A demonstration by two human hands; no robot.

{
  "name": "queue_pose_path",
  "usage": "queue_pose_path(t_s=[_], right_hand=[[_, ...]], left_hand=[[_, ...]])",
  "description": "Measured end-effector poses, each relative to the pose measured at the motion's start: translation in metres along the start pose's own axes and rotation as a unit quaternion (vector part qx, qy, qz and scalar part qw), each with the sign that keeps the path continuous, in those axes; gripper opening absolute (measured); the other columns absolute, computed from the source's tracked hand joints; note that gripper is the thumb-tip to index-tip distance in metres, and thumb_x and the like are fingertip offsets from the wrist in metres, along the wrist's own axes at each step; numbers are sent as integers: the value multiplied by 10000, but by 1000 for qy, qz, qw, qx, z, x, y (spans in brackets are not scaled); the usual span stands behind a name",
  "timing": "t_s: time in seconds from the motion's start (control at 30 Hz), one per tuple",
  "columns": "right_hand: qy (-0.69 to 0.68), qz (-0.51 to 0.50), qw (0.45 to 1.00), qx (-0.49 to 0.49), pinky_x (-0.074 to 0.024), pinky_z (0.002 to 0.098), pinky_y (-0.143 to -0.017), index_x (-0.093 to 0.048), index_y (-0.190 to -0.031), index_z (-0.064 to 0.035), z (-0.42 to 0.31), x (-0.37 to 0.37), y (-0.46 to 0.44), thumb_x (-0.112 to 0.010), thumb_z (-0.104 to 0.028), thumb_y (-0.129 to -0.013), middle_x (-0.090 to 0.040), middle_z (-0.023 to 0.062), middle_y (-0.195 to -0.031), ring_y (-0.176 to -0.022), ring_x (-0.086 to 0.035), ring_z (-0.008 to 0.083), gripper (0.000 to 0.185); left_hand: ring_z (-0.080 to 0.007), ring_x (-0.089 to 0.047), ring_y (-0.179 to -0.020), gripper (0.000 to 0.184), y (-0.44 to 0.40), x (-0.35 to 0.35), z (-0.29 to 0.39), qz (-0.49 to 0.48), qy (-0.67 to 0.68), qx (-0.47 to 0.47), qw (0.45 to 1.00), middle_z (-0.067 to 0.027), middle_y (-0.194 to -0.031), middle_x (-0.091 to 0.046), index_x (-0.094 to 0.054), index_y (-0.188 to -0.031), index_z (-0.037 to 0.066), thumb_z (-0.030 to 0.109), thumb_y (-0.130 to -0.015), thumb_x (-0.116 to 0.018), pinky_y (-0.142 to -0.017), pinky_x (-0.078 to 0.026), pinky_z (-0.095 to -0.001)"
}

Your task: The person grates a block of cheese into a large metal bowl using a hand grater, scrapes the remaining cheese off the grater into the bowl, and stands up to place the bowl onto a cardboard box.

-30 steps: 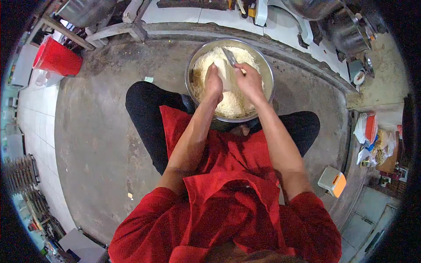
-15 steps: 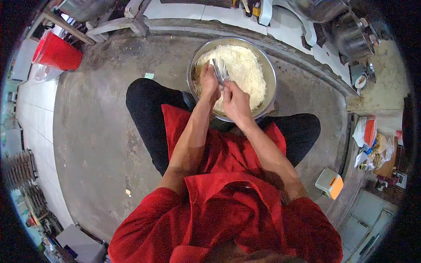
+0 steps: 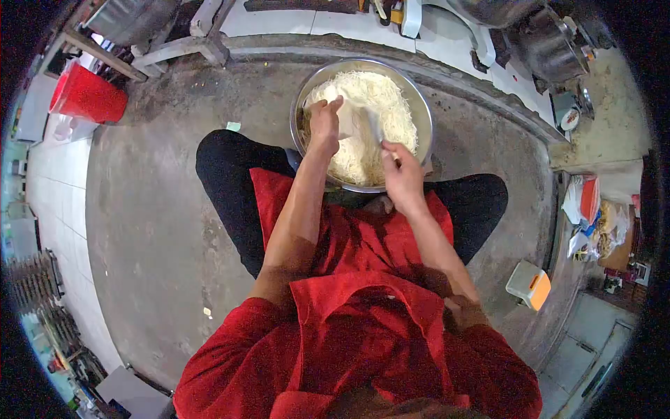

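A round metal basin [image 3: 426, 133] stands on the floor between my knees. Pale, thin shreds [image 3: 398, 119] fill much of it. Over its left side, my left hand [image 3: 324, 127] is closed around a pale piece [image 3: 336, 92], mostly hidden by the fingers and hard to tell from the shreds behind. At the basin's near right, my right hand [image 3: 403, 180] grips a knife [image 3: 376, 128], its blade smeared by motion and pointing up and left over the shreds. A gap separates the blade from my left hand.
A low concrete ledge [image 3: 314, 50] runs beyond the basin, with large metal pots [image 3: 548, 52] at the upper right. On the left is a red bucket [image 3: 87, 94]. An orange-and-white box [image 3: 528, 285] sits on the floor at right, near plastic bags [image 3: 586, 209] and packages.
My right hand has moved right and toward me with the knife, away from my left hand. Earlier the blade was against the piece. The whole view has shifted slightly.
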State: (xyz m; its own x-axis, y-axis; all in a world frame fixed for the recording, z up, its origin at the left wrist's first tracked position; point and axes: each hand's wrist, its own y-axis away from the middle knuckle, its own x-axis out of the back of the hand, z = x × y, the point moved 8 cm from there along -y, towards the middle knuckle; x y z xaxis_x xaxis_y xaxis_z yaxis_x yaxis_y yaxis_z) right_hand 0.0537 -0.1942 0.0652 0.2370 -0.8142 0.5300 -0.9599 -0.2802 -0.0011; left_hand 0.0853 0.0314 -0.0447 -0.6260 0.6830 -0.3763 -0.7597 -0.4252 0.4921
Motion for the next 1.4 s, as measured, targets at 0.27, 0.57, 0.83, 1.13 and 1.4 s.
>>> queue_pose_path(t_s=[0.27,0.57,0.83,1.13,1.4], right_hand=[[24,53,998,-22,-551,400,-868,-714,-1220,-53,-11,15,-65,-626,-251,-998,-761,177,-1094,-952,-737,301,311],[37,-33,999,-10,-553,383,-796,-717,-1233,-59,-46,-44,-118,-608,-237,-1002,-760,162,-1005,-858,-734,272,311],[25,-18,999,38,-583,484,-787,-676,-1181,-23,-49,-48,-26,-585,-112,-994,-727,270,-991,-917,-737,417,226],[24,-16,998,48,-569,395,-817,-673,-1201,-36,-36,-17,48,-588,-155,-1035,-746,219,-1019,-971,-754,320,222],[-60,-11,995,-80,-542,387,-866,-708,-1226,-31,-4,-1,-48,-613,-202,-1013,-754,180,-1130,-929,-719,277,289]], left_hand=[[-329,-671,-883,466,22,-22,0,-49,159,53,985,-140,-1160,-652,-498,-1344,71,329,-981,-634,-748,-574,-537],[-273,-668,-854,434,34,-35,-10,-95,61,38,993,-83,-1084,-682,-547,-1343,131,458,-1090,-415,-687,-566,-525],[-242,-648,-841,372,22,-16,-13,-14,129,21,991,-116,-1041,-653,-552,-1328,32,311,-1115,-428,-749,-565,-432],[-263,-651,-919,432,-2,-1,-17,37,50,-94,994,-109,-1123,-648,-534,-1367,32,352,-1078,-506,-763,-560,-427],[-318,-690,-932,479,44,-30,5,-13,-1,-24,1000,-122,-1194,-639,-424,-1467,150,423,-1076,-474,-588,-582,-503]])
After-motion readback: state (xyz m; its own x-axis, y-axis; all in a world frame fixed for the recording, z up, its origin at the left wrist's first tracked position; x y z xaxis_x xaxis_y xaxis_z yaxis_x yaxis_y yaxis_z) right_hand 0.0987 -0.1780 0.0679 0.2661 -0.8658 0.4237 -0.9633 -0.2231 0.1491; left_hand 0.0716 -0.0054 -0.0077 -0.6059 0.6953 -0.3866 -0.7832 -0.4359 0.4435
